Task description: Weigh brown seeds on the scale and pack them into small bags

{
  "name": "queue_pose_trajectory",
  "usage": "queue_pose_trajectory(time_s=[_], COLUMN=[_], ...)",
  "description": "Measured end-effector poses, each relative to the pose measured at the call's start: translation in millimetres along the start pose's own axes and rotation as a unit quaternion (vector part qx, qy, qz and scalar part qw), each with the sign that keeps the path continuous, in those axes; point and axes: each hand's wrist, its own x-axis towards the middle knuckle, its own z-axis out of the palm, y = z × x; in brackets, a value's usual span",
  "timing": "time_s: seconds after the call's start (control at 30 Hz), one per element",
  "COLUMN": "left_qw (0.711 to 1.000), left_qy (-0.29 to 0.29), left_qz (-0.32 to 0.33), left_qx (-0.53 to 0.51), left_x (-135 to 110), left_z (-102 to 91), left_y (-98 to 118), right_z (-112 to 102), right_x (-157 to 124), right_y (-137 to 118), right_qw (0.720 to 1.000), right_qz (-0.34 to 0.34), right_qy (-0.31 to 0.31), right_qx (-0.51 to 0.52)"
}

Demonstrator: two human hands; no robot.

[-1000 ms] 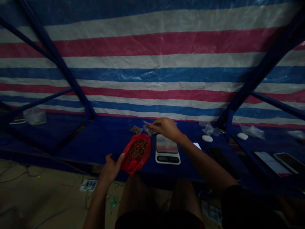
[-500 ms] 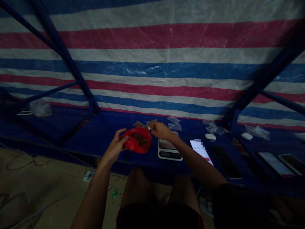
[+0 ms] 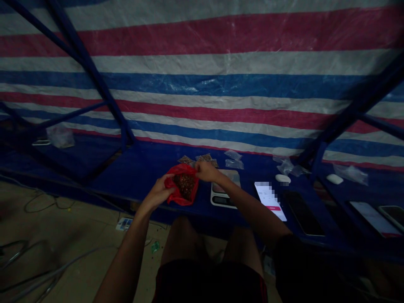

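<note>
A red plastic bag (image 3: pixel 192 196) stands open on the blue bench, with small brown pieces (image 3: pixel 184 183) inside that are too small to name. My left hand (image 3: pixel 159 192) grips the bag's left rim between thumb and fingers. At its upper right rim, my right hand (image 3: pixel 206 171) is closed in a pinch on the red plastic. Just behind the bag lie small clear packets (image 3: pixel 205 158) filled with similar brown bits. A white digital scale (image 3: pixel 224 201) sits right of the bag, partly covered by my right forearm.
Flat clear bags (image 3: pixel 234 159) lie behind the scale. To the right are a lit phone (image 3: pixel 269 201), a dark phone (image 3: pixel 303 213), a white oval case (image 3: pixel 283 179) and crumpled clear plastic (image 3: pixel 285 166). Blue frame bars (image 3: pixel 94 75) slant up at both sides before a striped tarp (image 3: pixel 202 94).
My right hand has come from the small packets to the red bag's rim. The bag now gapes wider and shows more of the brown pieces. The view has shifted slightly.
</note>
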Motion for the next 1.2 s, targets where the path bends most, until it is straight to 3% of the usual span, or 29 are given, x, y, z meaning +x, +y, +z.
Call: queue_pose_trajectory(time_s=[0.13, 0.27, 0.33, 0.4, 0.47, 0.53, 0.6, 0.7, 0.8, 0.97, 1.2], left_qw=[0.984, 0.955, 0.940, 0.916, 0.890, 0.868, 0.846, 0.812, 0.787, 0.786, 0.844], left_qy=[-0.001, -0.011, -0.037, -0.028, 0.006, 0.007, -0.034, -0.079, -0.091, -0.128, -0.171], left_qz=[0.041, 0.034, 0.006, -0.009, 0.034, 0.121, 0.181, 0.187, 0.195, 0.265, 0.166], left_qx=[0.171, 0.294, 0.340, 0.401, 0.454, 0.482, 0.501, 0.547, 0.578, 0.543, 0.480], left_x=[10, 9, 3, -3, -8, -9, -6, 0, 2, -2, 7], left_z=[-11.8, -9.6, -5.9, -0.7, 6.8, 17.2, 28.9, 43.7, 50.2, 49.7, 54.1], left_y=[3, 7, 12, 21, 32, 41, 48, 51, 51, 53, 38], right_z=[-24, -29, -31, -35, -36, -31, -21, 1, 19, 26, 20], right_x=[-8, -22, -31, -40, -47, -50, -47, -38, -28, -20, -18], right_y=[3, 12, 14, 12, 4, -7, -16, -24, -25, -22, -14], right_qw=[0.999, 0.998, 0.999, 1.000, 0.997, 0.993, 0.991, 0.987, 0.987, 0.986, 0.981], right_qz=[-0.014, -0.008, 0.003, 0.011, -0.012, -0.070, -0.119, -0.115, -0.091, -0.081, -0.086], right_qy=[0.035, 0.001, -0.003, 0.018, 0.053, 0.063, 0.010, -0.082, -0.099, -0.098, -0.136], right_qx=[0.031, 0.066, 0.043, -0.009, -0.059, -0.071, -0.063, -0.072, -0.093, -0.105, -0.111])
